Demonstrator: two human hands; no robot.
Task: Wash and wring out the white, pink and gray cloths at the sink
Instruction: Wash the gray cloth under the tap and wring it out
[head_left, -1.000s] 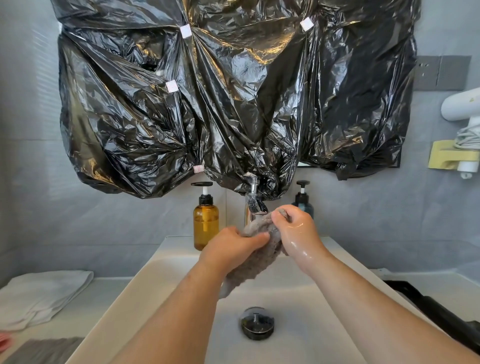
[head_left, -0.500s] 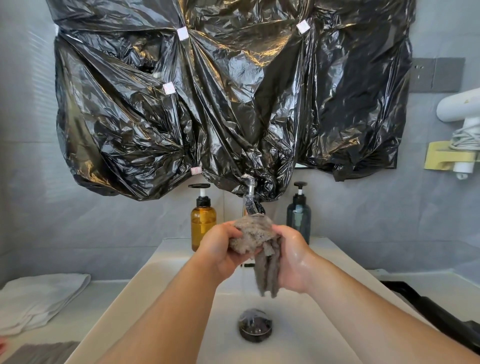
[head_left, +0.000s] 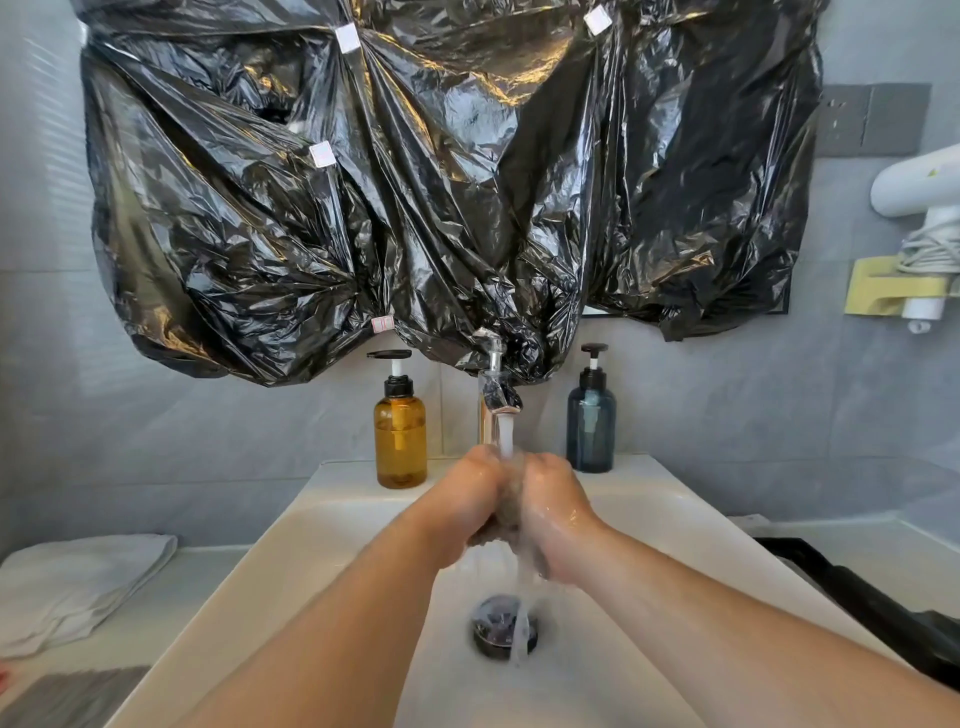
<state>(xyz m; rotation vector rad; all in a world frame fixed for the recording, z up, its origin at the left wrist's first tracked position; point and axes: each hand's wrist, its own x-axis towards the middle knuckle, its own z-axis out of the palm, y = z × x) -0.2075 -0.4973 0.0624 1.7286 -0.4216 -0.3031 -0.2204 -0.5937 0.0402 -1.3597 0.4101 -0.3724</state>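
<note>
A gray cloth (head_left: 508, 512) is bunched between a person's left hand (head_left: 467, 512) and right hand (head_left: 556, 514) over the sink (head_left: 332, 519). The grip of each hand is curled tight around it, directly under the running tap (head_left: 496, 395). Only a narrow strip of the cloth shows between the wet knuckles; the rest is hidden inside the hands. Water streams off it onto the dark drain plug (head_left: 501, 621) below.

An amber pump bottle (head_left: 400, 441) and a blue pump bottle (head_left: 591, 431) stand on the sink's back ledge, either side of the tap. A folded white cloth (head_left: 78, 587) lies on the worktop (head_left: 171, 597) to the left, well apart from the hands. Near it, a piece of gray fabric (head_left: 67, 696) is cut off by the bottom edge, and a sliver of pink (head_left: 2, 678) at the left edge is too small to identify. Crumpled black plastic sheeting (head_left: 415, 208) covers the wall above, and its lowest folds hide the top of the tap.
</note>
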